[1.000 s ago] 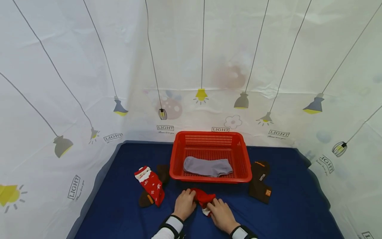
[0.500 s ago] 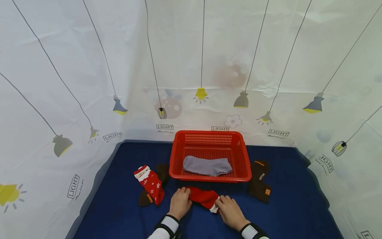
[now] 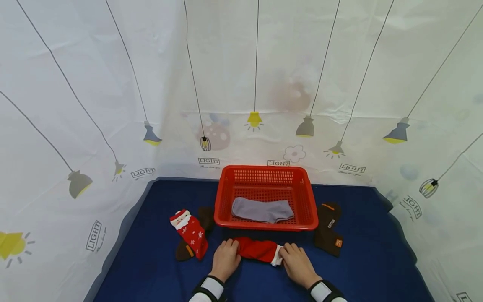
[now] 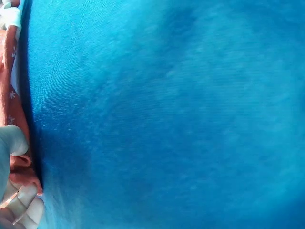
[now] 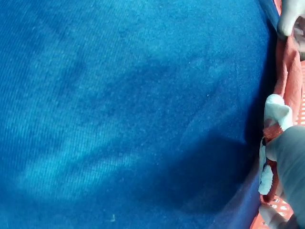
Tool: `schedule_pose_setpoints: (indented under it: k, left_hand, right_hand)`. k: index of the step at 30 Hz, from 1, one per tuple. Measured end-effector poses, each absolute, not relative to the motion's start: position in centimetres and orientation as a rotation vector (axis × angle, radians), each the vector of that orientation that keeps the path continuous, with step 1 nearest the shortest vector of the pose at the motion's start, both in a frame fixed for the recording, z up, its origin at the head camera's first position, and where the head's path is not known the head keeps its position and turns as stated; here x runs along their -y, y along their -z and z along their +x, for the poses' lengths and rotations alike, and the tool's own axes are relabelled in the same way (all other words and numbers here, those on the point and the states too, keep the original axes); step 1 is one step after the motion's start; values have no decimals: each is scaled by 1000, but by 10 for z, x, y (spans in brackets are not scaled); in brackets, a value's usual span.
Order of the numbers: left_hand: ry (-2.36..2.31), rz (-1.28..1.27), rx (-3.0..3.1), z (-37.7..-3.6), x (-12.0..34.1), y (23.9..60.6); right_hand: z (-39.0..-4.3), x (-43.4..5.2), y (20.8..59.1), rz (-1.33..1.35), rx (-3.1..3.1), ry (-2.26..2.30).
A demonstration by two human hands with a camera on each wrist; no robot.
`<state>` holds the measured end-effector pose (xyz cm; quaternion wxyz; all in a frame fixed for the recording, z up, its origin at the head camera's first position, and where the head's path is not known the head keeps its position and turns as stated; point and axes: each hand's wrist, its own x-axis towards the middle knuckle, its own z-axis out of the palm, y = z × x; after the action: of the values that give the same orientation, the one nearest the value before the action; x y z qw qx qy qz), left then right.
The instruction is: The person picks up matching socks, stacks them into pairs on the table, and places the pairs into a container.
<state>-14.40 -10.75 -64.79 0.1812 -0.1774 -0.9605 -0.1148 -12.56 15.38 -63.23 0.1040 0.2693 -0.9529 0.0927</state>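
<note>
A red sock (image 3: pixel 258 250) with a white band near its right end is stretched sideways between both hands, just in front of the red basket. My left hand (image 3: pixel 225 258) pinches its left end; in the left wrist view the thumb and fingers grip the bunched red fabric (image 4: pixel 24 174). At the white-banded end, my right hand (image 3: pixel 298 264) pinches the sock, and the right wrist view shows its thumb on the cuff (image 5: pixel 272 162). Small white snowflake marks show on the sock's side in the left wrist view. Fingers cover both tips of the sock.
Behind the hands stands a red plastic basket (image 3: pixel 220 209) holding a grey sock (image 3: pixel 262 209). Left of it, a red Santa-patterned sock (image 3: pixel 190 235) lies across a brown sock (image 3: pixel 185 252). Another brown sock (image 3: pixel 329 230) lies right of the basket on the dark blue cloth (image 3: pixel 373 251).
The sock went from bunched up to pulled out lengthwise. My right hand has moved right with the white-banded end, and my left hand has shifted slightly left.
</note>
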Motion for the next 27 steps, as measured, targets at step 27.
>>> schedule_pose_setpoints:
  k: [27]
  left_hand:
    - [421, -437, 2757, -121, 115, 655]
  right_hand:
    - [-128, -173, 637, 723, 2842, -315]
